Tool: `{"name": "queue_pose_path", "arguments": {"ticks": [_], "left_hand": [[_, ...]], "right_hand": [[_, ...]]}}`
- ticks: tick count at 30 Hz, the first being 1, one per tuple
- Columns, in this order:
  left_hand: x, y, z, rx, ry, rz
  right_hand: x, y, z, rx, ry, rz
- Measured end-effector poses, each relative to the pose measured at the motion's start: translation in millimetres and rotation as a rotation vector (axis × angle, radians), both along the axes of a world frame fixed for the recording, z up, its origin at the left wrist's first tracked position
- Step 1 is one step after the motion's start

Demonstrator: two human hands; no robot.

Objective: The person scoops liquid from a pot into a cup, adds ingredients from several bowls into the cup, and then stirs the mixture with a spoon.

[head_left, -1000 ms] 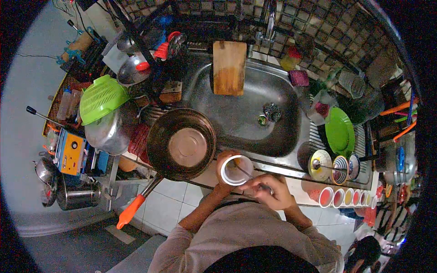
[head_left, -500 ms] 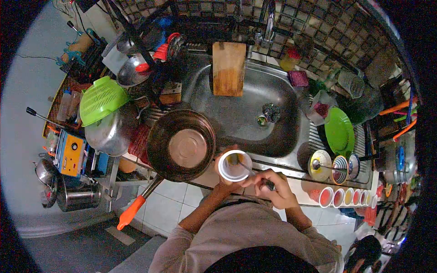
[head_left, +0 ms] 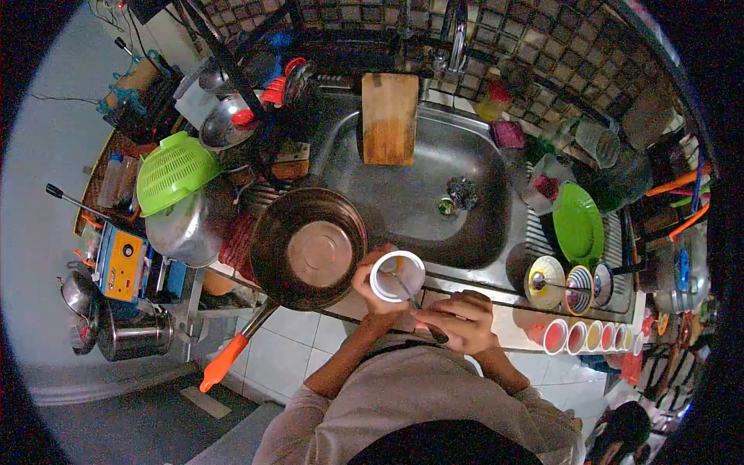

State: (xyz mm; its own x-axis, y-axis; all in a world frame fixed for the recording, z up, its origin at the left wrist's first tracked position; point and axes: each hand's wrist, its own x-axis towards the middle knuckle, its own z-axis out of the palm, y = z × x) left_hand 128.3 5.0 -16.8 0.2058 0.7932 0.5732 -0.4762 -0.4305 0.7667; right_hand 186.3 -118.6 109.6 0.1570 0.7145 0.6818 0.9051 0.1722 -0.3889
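Observation:
My left hand [head_left: 374, 288] is wrapped round a white cup [head_left: 397, 277] from its left side, with the open mouth facing up at me. A spoon [head_left: 413, 297] slants into the cup. My right hand [head_left: 463, 322] grips its handle just to the right of the cup; the end inside is hard to make out. Both hands are in front of the sink's near edge. Close by on the left sits a large frying pan [head_left: 271, 267] with an orange-tipped handle.
A wooden board [head_left: 390, 120] leans in the steel sink [head_left: 372, 190]. To the right are a green plate [head_left: 578, 225], bowls [head_left: 546, 283] and a row of several small cups [head_left: 555, 336] along the counter edge. A green colander [head_left: 177, 172] tops a metal pot [head_left: 186, 229] at left.
The spoon has swung to a steeper angle in the cup. My right hand has shifted slightly down and turned, while my left hand shows more round the cup's side.

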Motion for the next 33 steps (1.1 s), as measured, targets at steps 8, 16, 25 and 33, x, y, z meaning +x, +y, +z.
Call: {"name": "queue_pose_path", "arguments": {"ticks": [8,16,25,33], "left_hand": [[-3,-1,-6,0.237,0.050,-0.127],[-11,-13,-40,-0.058,0.186,-0.328],[-13,-12,19,0.312,0.360,-0.143],[-13,-22,17,0.324,0.330,-0.422]], "right_hand": [[3,-2,7,0.078,0.060,-0.129],[7,-6,9,0.120,0.018,-0.179],[9,-3,10,-0.140,0.763,-0.207],[24,-6,11,-0.210,1.131,0.069]]}}
